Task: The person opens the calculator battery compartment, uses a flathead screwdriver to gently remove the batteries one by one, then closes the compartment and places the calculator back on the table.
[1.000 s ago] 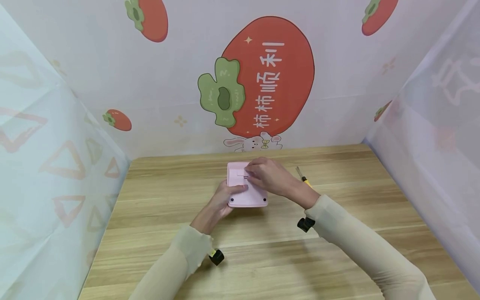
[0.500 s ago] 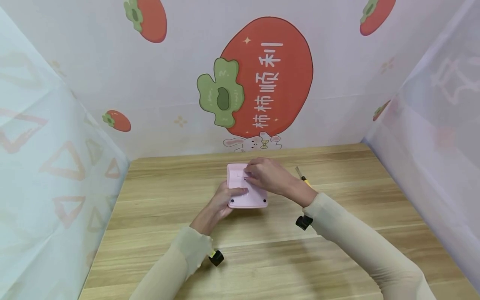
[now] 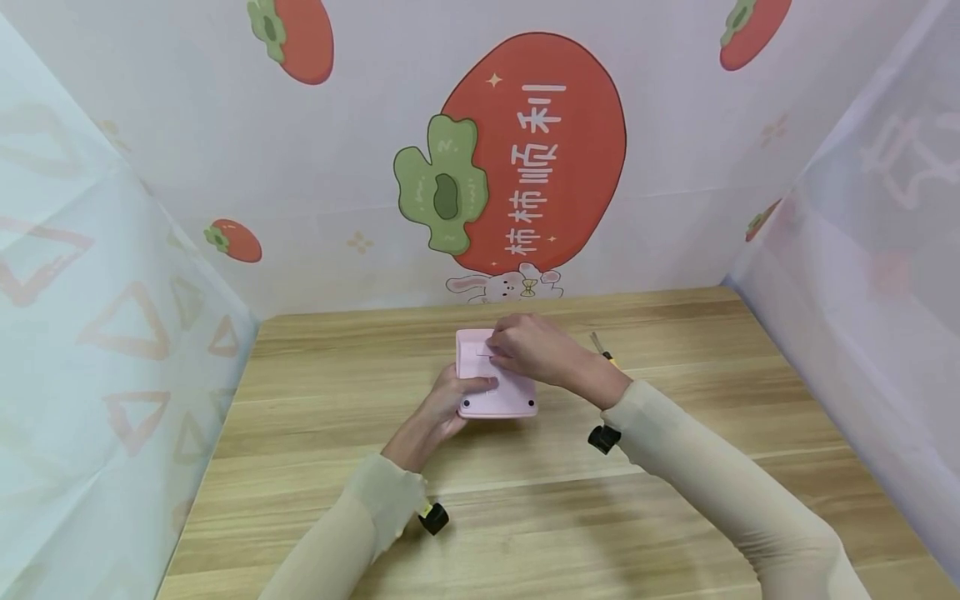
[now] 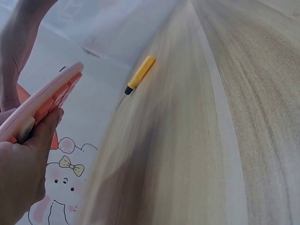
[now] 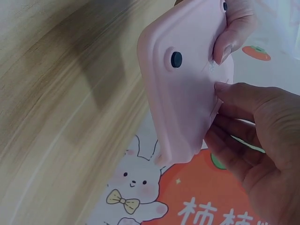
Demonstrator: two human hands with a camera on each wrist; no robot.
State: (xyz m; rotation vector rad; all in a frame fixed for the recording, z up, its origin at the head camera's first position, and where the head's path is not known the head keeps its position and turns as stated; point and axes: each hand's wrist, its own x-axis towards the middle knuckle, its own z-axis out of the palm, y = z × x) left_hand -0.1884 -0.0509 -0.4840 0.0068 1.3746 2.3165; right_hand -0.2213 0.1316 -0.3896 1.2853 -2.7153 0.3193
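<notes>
A pink calculator is held up with its back towards the head camera; dark round feet show at its near corners. My left hand grips its left edge, thumb across the back, fingers underneath by the keys. On the upper part of the back is the outline of a battery cover. My right hand has thumb and fingertips together at this cover and partly hides it. In the right wrist view, the right thumb touches the back, with the other fingers curled close by.
A screwdriver with a yellow handle lies on the wooden table, just beyond the right wrist. Behind the table stands a printed backdrop, with pale sheets at both sides.
The dark slot beside the battery cover's outline has gone from sight near the right fingertips. The calculator has shifted slightly nearer, and the right wrist has moved a little left.
</notes>
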